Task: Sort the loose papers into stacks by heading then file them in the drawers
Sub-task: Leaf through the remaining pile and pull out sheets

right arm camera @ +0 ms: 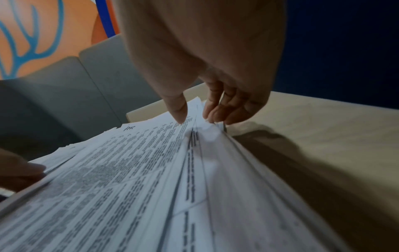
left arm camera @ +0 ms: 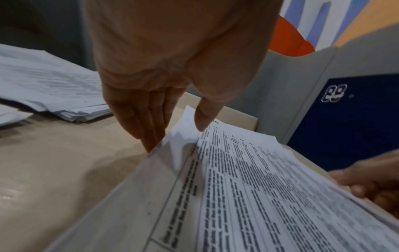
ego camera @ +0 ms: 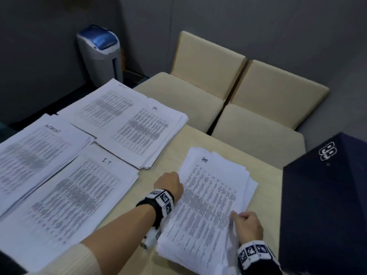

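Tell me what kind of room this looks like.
Probably an office meeting room: stacks of printed papers sorted on a pale table, two cream chairs pushed up to it, and a small waste bin against grey wall panels.

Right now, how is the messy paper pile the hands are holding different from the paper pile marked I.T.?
The fanned white paper stack headed HR is gripped at both sides by the left hand and the right hand; the flat white paper stack headed I.T. lies untouched. The HR stack's edges splay unevenly, while the I.T. stack's edges look fairly square. The HR stack sits near the dark blue box, the I.T. stack further left. Both hold printed tables with handwritten headings.
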Tool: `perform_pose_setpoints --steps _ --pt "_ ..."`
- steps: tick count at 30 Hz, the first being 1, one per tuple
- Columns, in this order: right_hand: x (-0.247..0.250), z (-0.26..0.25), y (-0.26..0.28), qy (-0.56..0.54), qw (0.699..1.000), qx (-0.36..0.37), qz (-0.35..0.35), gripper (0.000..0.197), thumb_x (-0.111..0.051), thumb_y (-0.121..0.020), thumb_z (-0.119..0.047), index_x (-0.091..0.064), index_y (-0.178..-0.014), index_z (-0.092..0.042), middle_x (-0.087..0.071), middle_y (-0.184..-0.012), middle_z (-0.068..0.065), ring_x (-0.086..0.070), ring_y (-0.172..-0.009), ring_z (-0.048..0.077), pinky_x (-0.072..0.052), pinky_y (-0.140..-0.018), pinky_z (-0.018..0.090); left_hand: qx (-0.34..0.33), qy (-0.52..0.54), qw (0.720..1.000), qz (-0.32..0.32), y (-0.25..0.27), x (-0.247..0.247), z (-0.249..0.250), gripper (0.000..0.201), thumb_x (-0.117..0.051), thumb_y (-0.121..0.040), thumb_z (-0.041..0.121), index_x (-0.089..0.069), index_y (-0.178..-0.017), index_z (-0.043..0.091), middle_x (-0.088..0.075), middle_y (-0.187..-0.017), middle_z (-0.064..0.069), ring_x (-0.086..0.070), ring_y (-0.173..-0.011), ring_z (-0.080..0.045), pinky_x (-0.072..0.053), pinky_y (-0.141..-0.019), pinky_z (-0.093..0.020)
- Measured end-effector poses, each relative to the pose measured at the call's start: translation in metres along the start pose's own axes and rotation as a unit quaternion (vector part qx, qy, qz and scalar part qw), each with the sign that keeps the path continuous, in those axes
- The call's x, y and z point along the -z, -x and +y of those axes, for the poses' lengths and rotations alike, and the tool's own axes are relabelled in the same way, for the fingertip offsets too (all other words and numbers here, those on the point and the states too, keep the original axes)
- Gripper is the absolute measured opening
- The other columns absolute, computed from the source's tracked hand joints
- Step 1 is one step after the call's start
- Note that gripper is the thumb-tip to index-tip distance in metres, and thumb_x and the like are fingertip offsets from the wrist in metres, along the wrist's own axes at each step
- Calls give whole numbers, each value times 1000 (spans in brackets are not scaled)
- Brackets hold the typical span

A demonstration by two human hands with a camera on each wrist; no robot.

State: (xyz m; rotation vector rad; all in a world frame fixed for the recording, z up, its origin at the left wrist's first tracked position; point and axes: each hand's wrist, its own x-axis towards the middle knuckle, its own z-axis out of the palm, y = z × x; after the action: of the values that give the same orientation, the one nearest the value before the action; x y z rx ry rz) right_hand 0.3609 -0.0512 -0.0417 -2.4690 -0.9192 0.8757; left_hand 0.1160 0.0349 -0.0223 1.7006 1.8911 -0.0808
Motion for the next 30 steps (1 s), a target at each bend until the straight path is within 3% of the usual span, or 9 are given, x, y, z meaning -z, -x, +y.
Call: perform_pose_setpoints --steps 7,11,13,17,20,23,26,28,30 --pt "-5 -9 -2 -39 999 -1 -38 37 -72 -87 -35 -60 -109 -7 -65 -111 12 -56 -91 25 -41 -79 28 26 -36 997 60 3 -5 0 27 -43 -101 29 -57 -115 10 -59 -116 -8 -59 -105 -26 -45 -80 -33" --pt "-15 -13 -11 -13 997 -66 -27 83 -83 -71 -49 -47 -126 1 -54 -128 22 -55 -115 38 -46 -91 40 20 -26 996 81 -1 -4 -4 26 -45 -100 33 -55 -109 12 -61 -108 -7 -59 -96 -26 -44 -73 -33" --pt "-19 -12 -13 -12 995 -91 -42 97 -88 -64 -51 -40 -128 4 -54 -126 23 -55 -116 40 -47 -89 41 19 2 997 76 -3 -5 -7 27 -48 -99 36 -56 -107 12 -63 -103 -6 -61 -91 -26 -51 -74 -34" --pt "-19 4 -16 -23 995 -80 -63 65 -86 -68 -51 -48 -96 -7 -56 -83 10 -58 -76 28 -42 -67 32 11 25 997 72 -2 -8 -15 34 -54 -95 41 -51 -112 13 -58 -109 -5 -59 -94 -26 -52 -79 -37" --pt "-11 17 -15 -40 997 -67 -23 47 -81 -78 -40 -51 -79 -3 -57 -73 15 -51 -66 26 -37 -64 33 -26 11 992 119 1 -9 -18 37 -56 -94 41 -48 -115 11 -52 -112 -5 -55 -97 -25 -48 -81 -36" --pt "6 24 -11 -89 993 -69 26 37 -74 -86 -25 -56 -88 7 -66 -87 25 -54 -69 27 -40 -63 31 -66 31 993 98 -2 -8 -14 31 -54 -96 36 -52 -112 10 -54 -114 -7 -55 -99 -26 -49 -84 -38" --pt "20 26 -5 -171 980 -79 62 19 -70 -88 -8 -57 -99 0 -67 -98 18 -62 -83 30 -51 -75 36 -61 24 997 35 -5 -9 -8 38 -53 -97 39 -50 -119 8 -54 -119 -9 -56 -105 -27 -49 -88 -36" --pt "23 26 -1 -254 963 -89 22 20 -65 -90 0 -59 -107 -7 -67 -102 12 -64 -92 29 -52 -91 45 -43 4 999 0 -6 -12 -4 47 -52 -96 45 -46 -124 8 -54 -123 -10 -55 -110 -27 -47 -89 -34" --pt "24 29 5 -312 943 -110 -26 25 -60 -91 4 -65 -110 -10 -71 -103 11 -68 -94 32 -51 -95 51 -34 -19 999 -32 -5 -17 -2 51 -52 -96 50 -46 -125 8 -55 -122 -9 -56 -111 -26 -46 -85 -32"
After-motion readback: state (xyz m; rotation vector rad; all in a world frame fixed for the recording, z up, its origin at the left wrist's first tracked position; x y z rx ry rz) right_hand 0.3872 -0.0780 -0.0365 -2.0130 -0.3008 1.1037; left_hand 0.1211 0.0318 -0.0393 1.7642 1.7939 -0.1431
